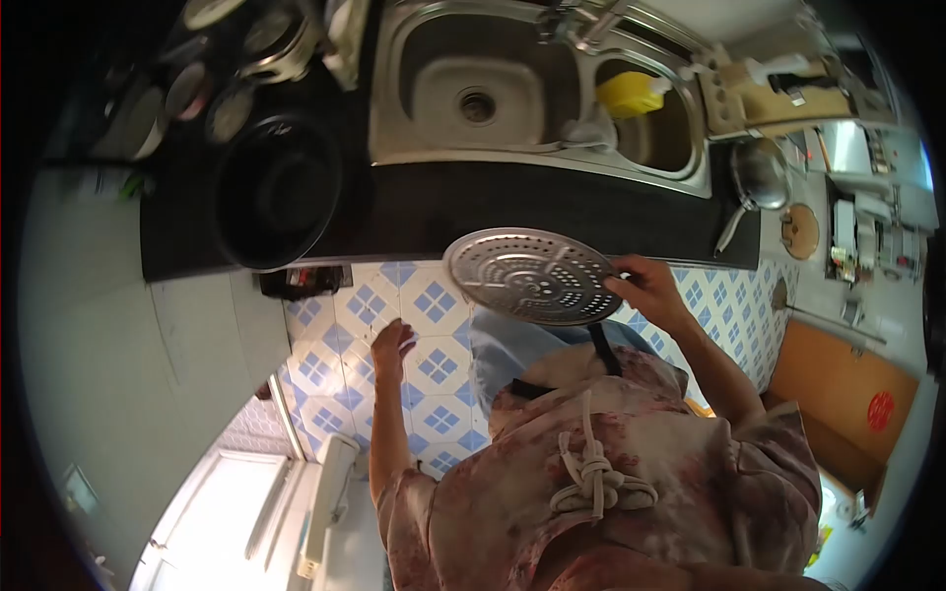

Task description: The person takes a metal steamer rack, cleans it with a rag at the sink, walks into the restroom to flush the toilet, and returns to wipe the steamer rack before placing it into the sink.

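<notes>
My right hand (645, 288) grips the right rim of a round metal steamer rack (532, 278). The rack is full of small holes and is held tilted in front of my body, by the counter's front edge. My left hand (394, 345) hangs over the tiled floor, apart from the rack, its fingers loosely bent and nothing visible in them. A large black pot (279, 192) stands on the dark counter (443, 202), ahead and to the left of that hand.
Behind the counter strip lies a steel double sink (389, 128); a yellow item (631, 94) sits in its smaller basin. On the right is a steel pan (759, 172) with its handle towards me. Bowls and pots (281, 49) crowd the back left. An orange-brown cabinet door (823, 369) stands lower right.
</notes>
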Available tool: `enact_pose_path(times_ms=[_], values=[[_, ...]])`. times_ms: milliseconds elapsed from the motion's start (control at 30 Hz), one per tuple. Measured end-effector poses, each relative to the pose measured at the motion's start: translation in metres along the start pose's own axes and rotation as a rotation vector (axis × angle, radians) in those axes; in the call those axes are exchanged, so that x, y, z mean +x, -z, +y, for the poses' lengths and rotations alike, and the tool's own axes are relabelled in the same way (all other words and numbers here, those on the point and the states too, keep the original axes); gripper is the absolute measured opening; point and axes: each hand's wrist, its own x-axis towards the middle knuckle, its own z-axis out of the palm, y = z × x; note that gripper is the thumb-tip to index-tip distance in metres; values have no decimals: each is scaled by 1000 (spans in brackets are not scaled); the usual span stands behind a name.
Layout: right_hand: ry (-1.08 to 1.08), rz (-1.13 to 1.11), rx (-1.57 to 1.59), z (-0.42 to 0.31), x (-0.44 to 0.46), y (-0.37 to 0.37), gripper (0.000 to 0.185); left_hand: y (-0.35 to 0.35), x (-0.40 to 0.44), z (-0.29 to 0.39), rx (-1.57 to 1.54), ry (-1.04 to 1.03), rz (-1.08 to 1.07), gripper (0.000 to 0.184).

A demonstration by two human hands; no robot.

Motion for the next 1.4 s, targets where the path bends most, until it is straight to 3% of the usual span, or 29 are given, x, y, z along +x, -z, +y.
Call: enact_pose_path(times_ms=[133, 233, 267, 367, 533, 633, 800, 900, 1033, 1100, 1233, 1367, 1400], values=[[-7, -17, 175, 16, -8, 12, 26, -51, -48, 12, 100, -55, -239, 45], [4, 28, 350, 37, -14, 16, 27, -95, -87, 30, 67, -128, -496, 61], [-9, 31, 401, 44, -16, 19, 27, -106, -94, 34, 96, -162, -583, 76], [-3, 83, 541, 67, -20, 28, 25, -151, -113, 42, 87, -234, -665, 83], [-3, 160, 703, 99, -25, 54, 26, -198, -134, 44, 301, -248, -525, 104], [-19, 193, 780, 119, -30, 69, 26, -219, -137, 34, 263, -276, -570, 101], [-19, 212, 820, 142, -34, 78, 28, -248, -124, 13, 196, -257, -461, 64], [-15, 180, 887, 155, -34, 85, 28, -257, -113, 3, 121, -246, -350, 58], [-58, 122, 1033, 154, -28, 84, 21, -276, -120, 1, -15, -283, -524, 60], [-102, 85, 1117, 145, -21, 79, 20, -270, -119, -4, -95, -225, -505, 62], [-86, -20, 1004, 151, 4, 56, 22, -263, -127, 4, -217, -184, -444, 59], [-78, -94, 793, 110, 27, 45, 31, -237, -118, 27, -226, -247, -433, 56], [-77, -114, 617, 97, 34, 48, 40, -229, -115, 34, -241, -241, -421, 56]])
